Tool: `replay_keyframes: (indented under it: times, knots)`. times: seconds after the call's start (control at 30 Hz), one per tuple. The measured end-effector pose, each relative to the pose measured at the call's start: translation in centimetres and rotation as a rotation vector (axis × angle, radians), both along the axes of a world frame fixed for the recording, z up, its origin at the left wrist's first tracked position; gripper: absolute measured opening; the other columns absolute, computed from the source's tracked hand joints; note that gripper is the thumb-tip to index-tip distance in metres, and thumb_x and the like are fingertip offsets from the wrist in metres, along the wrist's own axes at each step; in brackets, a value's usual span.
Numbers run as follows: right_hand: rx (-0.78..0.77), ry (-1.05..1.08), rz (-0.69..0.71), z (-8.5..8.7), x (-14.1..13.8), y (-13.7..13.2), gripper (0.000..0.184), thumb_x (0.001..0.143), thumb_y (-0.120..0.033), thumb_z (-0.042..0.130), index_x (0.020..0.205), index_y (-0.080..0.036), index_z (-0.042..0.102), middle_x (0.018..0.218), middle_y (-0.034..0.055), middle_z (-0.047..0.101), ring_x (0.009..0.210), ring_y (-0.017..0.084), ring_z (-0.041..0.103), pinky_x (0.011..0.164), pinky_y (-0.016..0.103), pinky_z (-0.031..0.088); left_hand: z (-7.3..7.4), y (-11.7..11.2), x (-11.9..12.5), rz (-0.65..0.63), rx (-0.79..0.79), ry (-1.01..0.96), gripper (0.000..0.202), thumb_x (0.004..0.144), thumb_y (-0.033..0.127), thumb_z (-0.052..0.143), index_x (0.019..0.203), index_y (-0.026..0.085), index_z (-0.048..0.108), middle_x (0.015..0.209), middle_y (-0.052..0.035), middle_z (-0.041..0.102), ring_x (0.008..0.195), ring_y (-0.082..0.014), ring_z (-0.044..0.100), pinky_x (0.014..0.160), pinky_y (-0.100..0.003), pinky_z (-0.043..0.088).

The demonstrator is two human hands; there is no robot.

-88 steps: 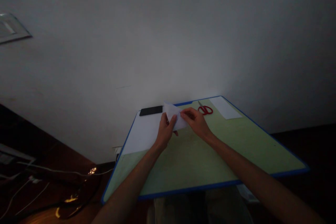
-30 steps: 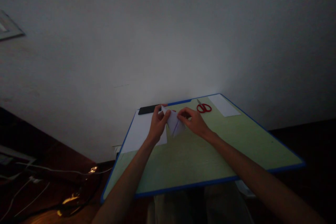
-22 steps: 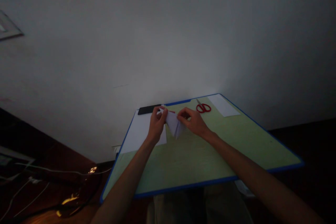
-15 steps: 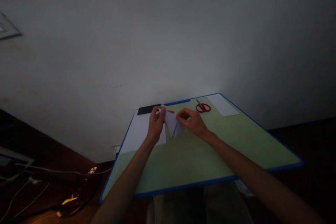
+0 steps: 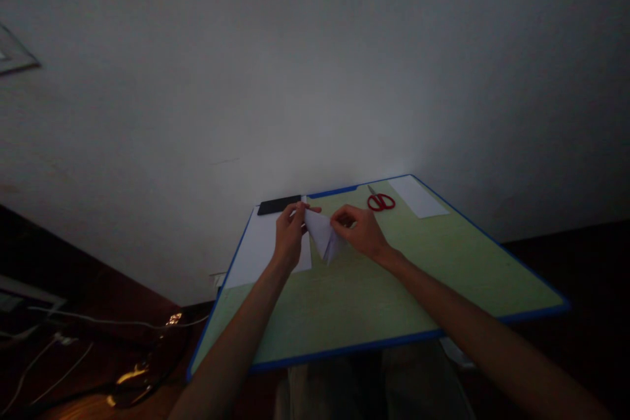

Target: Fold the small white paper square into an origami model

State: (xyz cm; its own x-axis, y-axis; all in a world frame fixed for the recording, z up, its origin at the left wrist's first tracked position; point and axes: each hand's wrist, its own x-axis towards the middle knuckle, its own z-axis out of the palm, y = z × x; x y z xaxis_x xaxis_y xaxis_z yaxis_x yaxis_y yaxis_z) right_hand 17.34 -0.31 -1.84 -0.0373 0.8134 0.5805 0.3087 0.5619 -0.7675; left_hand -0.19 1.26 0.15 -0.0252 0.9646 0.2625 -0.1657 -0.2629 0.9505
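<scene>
Between my hands, above the middle of the green table, is a folded piece of white paper [image 5: 319,231] with a point hanging downward. My left hand [image 5: 291,230] pinches its upper left corner between thumb and fingers. On the other side, my right hand [image 5: 358,228] grips the right edge with its fingertips. A flat white sheet [image 5: 251,246] lies on the table under and left of my left hand. Scissors with red handles [image 5: 380,202] rest just beyond my right hand, blades pointing to the wall.
The green table [image 5: 384,302] has a blue edge and stands against a grey wall [image 5: 315,79]. A black phone-like slab [image 5: 279,205] lies at its far left, a white paper strip [image 5: 418,197] at its far right. White cables [image 5: 123,323] run at the lower left.
My left hand has shifted slightly left and its fingers have moved on the paper's corner. The folded paper has changed its tilt a little. My right hand stays almost in place.
</scene>
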Motion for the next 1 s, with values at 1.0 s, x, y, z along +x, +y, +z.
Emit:
replay_keyframes:
  times: [1.0]
  knots:
    - [0.153, -0.297, -0.173, 0.0, 1.4, 0.3, 0.005, 0.086, -0.017, 0.061, 0.084, -0.020, 0.065, 0.083, 0.0026, 0.071, 0.078, 0.018, 0.065, 0.075, 0.029, 0.046, 1.4, 2.2, -3.9, -0.084, 0.278, 0.466, 0.027, 0.078, 0.042, 0.079, 0.087, 0.018, 0.070, 0.089, -0.0072, 0.073, 0.075, -0.0176, 0.067, 0.070, -0.032, 0.057]
